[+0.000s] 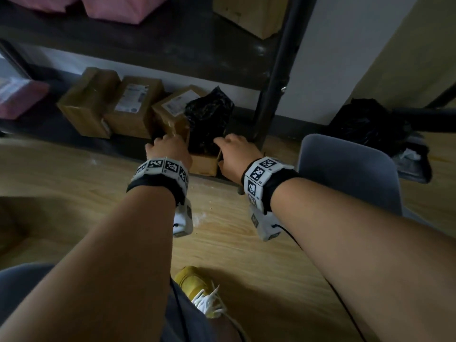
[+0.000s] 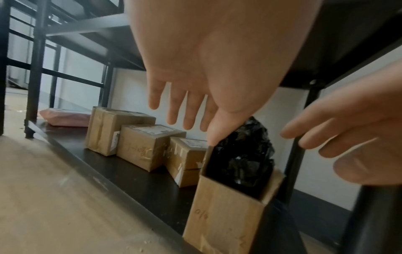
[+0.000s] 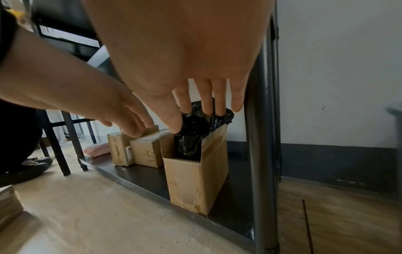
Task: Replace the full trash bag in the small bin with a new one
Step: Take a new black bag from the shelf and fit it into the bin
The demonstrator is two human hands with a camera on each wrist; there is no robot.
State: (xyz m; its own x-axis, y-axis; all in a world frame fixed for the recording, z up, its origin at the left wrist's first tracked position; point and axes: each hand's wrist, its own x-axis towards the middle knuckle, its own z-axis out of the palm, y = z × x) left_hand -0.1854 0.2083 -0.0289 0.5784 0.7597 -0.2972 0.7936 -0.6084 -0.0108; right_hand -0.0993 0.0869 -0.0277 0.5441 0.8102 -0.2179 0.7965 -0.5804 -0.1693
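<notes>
on the bottom shelf [image 3: 141,173] stands a tall cardboard box [image 3: 193,182] serving as the bin, black trash bag [image 3: 193,130] bulging upright from its top. right hand [image 1: 237,154] nearer, spread fingers [image 3: 217,103] touching it; left hand [image 1: 167,149] open beside.

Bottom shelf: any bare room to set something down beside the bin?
Bare strip along the shelf front edge, ahead of the boxes. Small gap between bin and post. Behind, boxes crowd the bin's left side.
</notes>
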